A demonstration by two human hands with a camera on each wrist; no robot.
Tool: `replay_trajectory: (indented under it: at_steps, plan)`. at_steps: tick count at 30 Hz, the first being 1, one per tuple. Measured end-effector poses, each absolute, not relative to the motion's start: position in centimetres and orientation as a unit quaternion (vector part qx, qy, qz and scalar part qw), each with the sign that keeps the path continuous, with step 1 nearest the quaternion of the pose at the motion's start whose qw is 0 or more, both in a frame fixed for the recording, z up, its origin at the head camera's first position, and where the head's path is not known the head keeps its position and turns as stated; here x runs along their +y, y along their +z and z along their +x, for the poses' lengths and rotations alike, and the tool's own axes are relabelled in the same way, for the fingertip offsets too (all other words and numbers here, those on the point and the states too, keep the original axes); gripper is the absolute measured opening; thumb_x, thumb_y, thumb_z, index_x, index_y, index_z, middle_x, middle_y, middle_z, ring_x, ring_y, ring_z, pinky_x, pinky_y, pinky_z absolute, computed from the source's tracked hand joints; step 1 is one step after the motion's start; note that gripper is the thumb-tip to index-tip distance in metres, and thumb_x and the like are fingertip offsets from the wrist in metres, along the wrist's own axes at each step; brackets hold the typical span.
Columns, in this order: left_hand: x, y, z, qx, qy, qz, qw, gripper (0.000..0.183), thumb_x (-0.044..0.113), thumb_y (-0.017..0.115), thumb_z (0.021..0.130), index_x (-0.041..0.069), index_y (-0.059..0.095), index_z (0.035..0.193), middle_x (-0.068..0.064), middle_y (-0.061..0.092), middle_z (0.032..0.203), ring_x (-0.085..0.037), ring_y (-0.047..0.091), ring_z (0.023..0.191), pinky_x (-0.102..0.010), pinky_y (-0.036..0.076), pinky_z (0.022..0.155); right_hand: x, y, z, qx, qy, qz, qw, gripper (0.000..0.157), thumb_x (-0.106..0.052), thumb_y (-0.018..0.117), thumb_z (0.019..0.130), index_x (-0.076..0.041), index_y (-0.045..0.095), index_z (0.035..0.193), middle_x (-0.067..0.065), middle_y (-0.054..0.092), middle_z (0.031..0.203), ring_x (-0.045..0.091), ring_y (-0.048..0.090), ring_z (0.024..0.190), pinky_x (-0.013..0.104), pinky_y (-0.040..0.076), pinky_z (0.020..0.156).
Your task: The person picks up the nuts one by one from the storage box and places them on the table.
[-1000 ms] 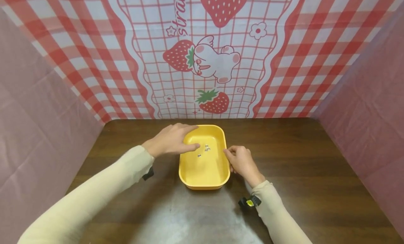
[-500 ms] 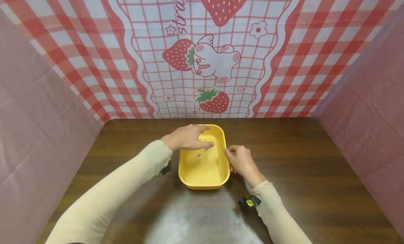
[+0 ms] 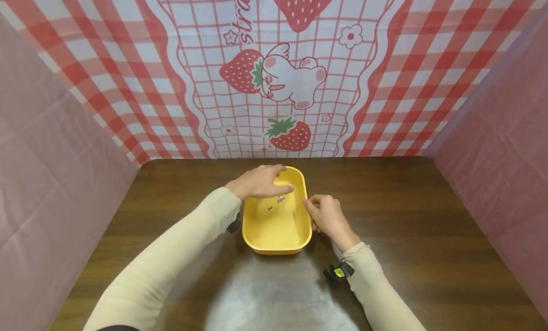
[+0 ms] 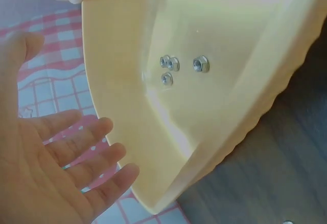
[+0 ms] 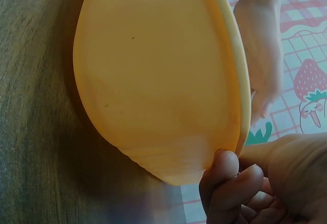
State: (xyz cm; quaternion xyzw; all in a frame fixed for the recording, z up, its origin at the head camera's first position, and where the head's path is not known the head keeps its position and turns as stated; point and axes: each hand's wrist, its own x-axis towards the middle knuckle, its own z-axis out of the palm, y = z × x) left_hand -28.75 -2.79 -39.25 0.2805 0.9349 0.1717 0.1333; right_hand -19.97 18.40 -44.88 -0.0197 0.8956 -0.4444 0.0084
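A yellow plastic tub (image 3: 278, 233) stands on the wooden table. Several small metal flange nuts (image 4: 201, 64) lie on its floor: a cluster and one apart from it. Over the tub's far left part hovers my left hand (image 3: 260, 181), fingers spread and thumb held away, with nothing in its grasp; the left wrist view shows its open palm (image 4: 51, 175). At the right side, my right hand (image 3: 329, 217) pinches the tub's rim, its curled fingers (image 5: 240, 183) under the edge on the outside.
Brown wooden table (image 3: 411, 217) surrounds the tub. Behind it hangs a red-and-white checked cloth (image 3: 385, 83) with strawberry prints. Pink cloth walls (image 3: 55, 155) close off both sides. A small shiny thing (image 4: 288, 222) shows at the left wrist view's bottom edge.
My left hand has moved rightward from the tub's left edge to over its far part, slightly more in the last half second. The right hand keeps its hold on the rim; the nuts stay put.
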Motion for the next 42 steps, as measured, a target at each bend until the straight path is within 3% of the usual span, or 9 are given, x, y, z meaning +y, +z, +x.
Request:
replay_trajectory:
  at_steps: [15,23,30,35,38,41,42]
  plan:
    - [-1.6,-40.8,-29.0,0.934,0.199,0.269,0.127,0.076,0.060,0.057,0.096,0.007,0.049,0.151,-0.012,0.059,0.147,-0.029,0.061,0.129,-0.043,0.049,0.109,18.4,-44.8,-20.0,0.896,-0.443,-0.018,0.015,0.028,-0.021,0.062,0.103,0.004,0.073,0.104,0.012,0.063,0.057,0.012,0.052,0.037,0.029,0.047,0.039]
    - [-1.1,-41.7,-29.3,0.937,0.189,0.274,0.106,0.055,0.039,0.066,0.097,0.000,0.062,0.135,-0.015,0.074,0.118,-0.023,0.071,0.095,-0.037,0.058,0.091,18.5,-44.8,-20.0,0.895,-0.446,-0.021,0.009,0.027,-0.021,0.062,0.103,0.004,0.073,0.102,0.010,0.061,0.054,0.012,0.051,0.036,0.030,0.047,0.038]
    - [-1.0,-42.4,-29.4,0.943,0.193,0.241,0.121,0.046,0.029,0.067,0.097,-0.001,0.064,0.132,-0.016,0.068,0.134,-0.030,0.065,0.123,-0.040,0.053,0.106,18.4,-44.9,-20.0,0.895,-0.446,-0.020,0.012,0.028,-0.021,0.062,0.103,0.005,0.073,0.103,0.012,0.062,0.055,0.012,0.051,0.036,0.030,0.047,0.038]
    - [-0.9,-42.6,-29.6,0.942,0.197,0.237,0.130,0.039,0.021,0.070,0.095,-0.002,0.068,0.126,-0.017,0.070,0.130,-0.032,0.066,0.121,-0.041,0.053,0.105,18.5,-44.8,-20.0,0.895,-0.446,-0.021,0.009,0.028,-0.022,0.062,0.103,0.004,0.073,0.103,0.011,0.062,0.054,0.012,0.051,0.036,0.030,0.047,0.038]
    - [-0.8,-42.8,-29.6,0.942,0.195,0.240,0.132,0.030,0.017,0.073,0.093,-0.001,0.073,0.118,-0.015,0.074,0.120,-0.028,0.069,0.110,-0.037,0.057,0.098,18.5,-44.8,-20.0,0.894,-0.447,-0.020,0.009,0.028,-0.022,0.062,0.103,0.004,0.073,0.103,0.013,0.062,0.055,0.012,0.051,0.036,0.030,0.047,0.038]
    - [-0.7,-43.1,-29.7,0.942,0.191,0.240,0.134,0.011,0.013,0.074,0.091,0.002,0.074,0.090,-0.007,0.072,0.087,-0.019,0.064,0.078,-0.028,0.057,0.072,18.5,-44.8,-20.0,0.894,-0.447,-0.021,0.009,0.028,-0.022,0.062,0.103,0.004,0.073,0.103,0.016,0.064,0.057,0.011,0.051,0.036,0.030,0.047,0.038]
    - [-0.7,-43.2,-29.8,0.942,0.189,0.241,0.135,0.014,0.011,0.073,0.091,0.004,0.070,0.079,-0.003,0.065,0.075,-0.015,0.057,0.067,-0.025,0.052,0.062,18.5,-44.8,-20.0,0.894,-0.447,-0.021,0.009,0.028,-0.022,0.062,0.103,0.004,0.073,0.103,0.017,0.064,0.058,0.011,0.051,0.036,0.030,0.047,0.038]
